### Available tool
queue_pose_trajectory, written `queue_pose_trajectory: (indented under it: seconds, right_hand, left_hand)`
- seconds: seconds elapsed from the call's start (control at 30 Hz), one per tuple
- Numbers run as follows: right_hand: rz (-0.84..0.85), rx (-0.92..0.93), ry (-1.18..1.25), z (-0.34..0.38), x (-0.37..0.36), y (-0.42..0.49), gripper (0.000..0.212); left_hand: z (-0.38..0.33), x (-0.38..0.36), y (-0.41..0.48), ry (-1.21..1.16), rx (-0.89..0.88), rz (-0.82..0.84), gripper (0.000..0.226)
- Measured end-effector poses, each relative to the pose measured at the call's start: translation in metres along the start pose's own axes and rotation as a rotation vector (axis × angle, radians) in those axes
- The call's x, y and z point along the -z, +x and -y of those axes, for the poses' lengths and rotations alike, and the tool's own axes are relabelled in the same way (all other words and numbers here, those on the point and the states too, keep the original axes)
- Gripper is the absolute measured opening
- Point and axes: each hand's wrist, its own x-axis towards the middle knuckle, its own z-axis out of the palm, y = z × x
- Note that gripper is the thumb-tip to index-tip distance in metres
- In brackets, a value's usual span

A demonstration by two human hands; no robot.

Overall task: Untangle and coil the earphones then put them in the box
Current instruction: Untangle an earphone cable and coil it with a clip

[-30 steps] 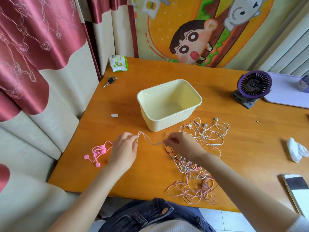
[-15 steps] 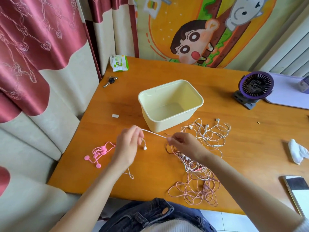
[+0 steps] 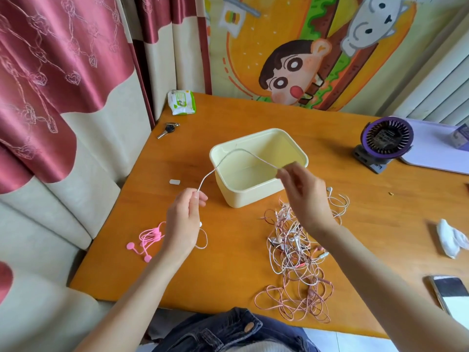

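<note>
Plainly, in the head view, one white cord (image 3: 238, 151) ran in a raised arc between the two hands, crossing above the near-left corner of the box (image 3: 253, 199). The left hand (image 3: 184, 222) pinched it between thumb and forefinger, the other fingers loosely curled, with an earbud (image 3: 200, 224) and a slack loop hanging just below the palm. The right hand (image 3: 304, 196), blurred, appeared to pinch the other end of the arc with its fingertips, above the box's near rim; how firmly could not be told. Below that wrist the tangle (image 3: 297, 257) of white and pinkish earphones lay spread on the tabletop (image 3: 228, 270), just right of the box and running toward the near edge. A pink set (image 3: 149, 237), already bundled, lay left of the left hand. The step in hand seemed to be drawing one set free. To do it well, the cord should slide through a light pinch, pulled slowly upward, so that snags in the tangle show early; a knot wants loosening by hand, not tugging, and only then coiling.
</note>
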Motion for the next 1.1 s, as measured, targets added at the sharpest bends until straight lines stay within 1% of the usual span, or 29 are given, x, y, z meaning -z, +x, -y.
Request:
queue_pose_trajectory:
  seconds: [0.03, 0.1, 0.13, 0.17, 0.23, 0.3, 0.47, 0.53, 0.6, 0.7, 0.77, 0.87, 0.97, 1.03, 1.07, 1.1]
  right_hand:
    - [0.053, 0.019, -0.037, 0.011, 0.002, 0.003, 0.019]
    - [0.302, 0.002, -0.264, 0.022, -0.001, 0.003, 0.019]
    - [0.384, -0.022, -0.352, 0.021, -0.004, 0.002, 0.019]
    - [0.413, -0.047, -0.385, 0.019, -0.007, -0.001, 0.019]
    - [0.422, -0.078, -0.358, 0.015, -0.011, -0.006, 0.021]
    - [0.470, -0.081, -0.336, 0.013, -0.016, -0.012, 0.021]
    - [0.581, -0.033, -0.268, 0.015, -0.031, -0.026, 0.019]
    - [0.589, -0.016, -0.221, 0.015, -0.033, -0.029, 0.019]
    - [0.579, -0.019, -0.178, 0.012, -0.032, -0.030, 0.020]
    - [0.572, -0.085, -0.083, -0.001, -0.029, -0.031, 0.021]
    - [0.576, -0.123, -0.049, -0.015, -0.026, -0.031, 0.023]
    - [0.554, -0.189, -0.053, -0.041, -0.023, -0.033, 0.025]
    - [0.449, -0.273, -0.039, -0.061, -0.022, -0.033, 0.026]
    - [0.391, -0.297, -0.083, -0.071, -0.023, -0.032, 0.026]
    - [0.401, -0.311, -0.120, -0.077, -0.024, -0.032, 0.027]
    - [0.445, -0.324, -0.161, -0.082, -0.026, -0.032, 0.028]
  left_hand:
    - [-0.002, -0.001, -0.001, -0.028, 0.006, 0.017, 0.025]
    - [-0.006, -0.003, -0.003, -0.053, 0.002, 0.027, 0.025]
    - [-0.009, -0.003, -0.005, -0.048, -0.008, 0.028, 0.026]
    - [-0.012, -0.003, -0.007, -0.044, -0.021, 0.036, 0.026]
    - [-0.018, -0.004, -0.010, -0.046, -0.051, 0.073, 0.026]
    - [-0.024, -0.006, -0.015, -0.063, -0.060, 0.131, 0.025]
    - [-0.032, -0.019, -0.024, -0.157, -0.042, 0.310, 0.021]
    - [-0.029, -0.022, -0.023, -0.113, -0.050, 0.359, 0.021]
    - [-0.024, -0.022, -0.023, -0.014, -0.056, 0.404, 0.027]
    - [-0.017, -0.020, -0.024, 0.095, -0.095, 0.440, 0.033]
    - [-0.015, -0.014, -0.021, 0.059, -0.116, 0.368, 0.034]
    - [-0.017, -0.001, -0.011, 0.000, -0.096, 0.156, 0.034]
    - [-0.019, 0.009, -0.004, -0.059, -0.045, 0.051, 0.030]
    - [-0.021, 0.015, -0.001, -0.100, 0.001, -0.024, 0.029]
    - [-0.022, 0.017, 0.001, -0.109, 0.021, -0.064, 0.029]
    - [-0.021, 0.019, 0.002, -0.114, 0.042, -0.090, 0.030]
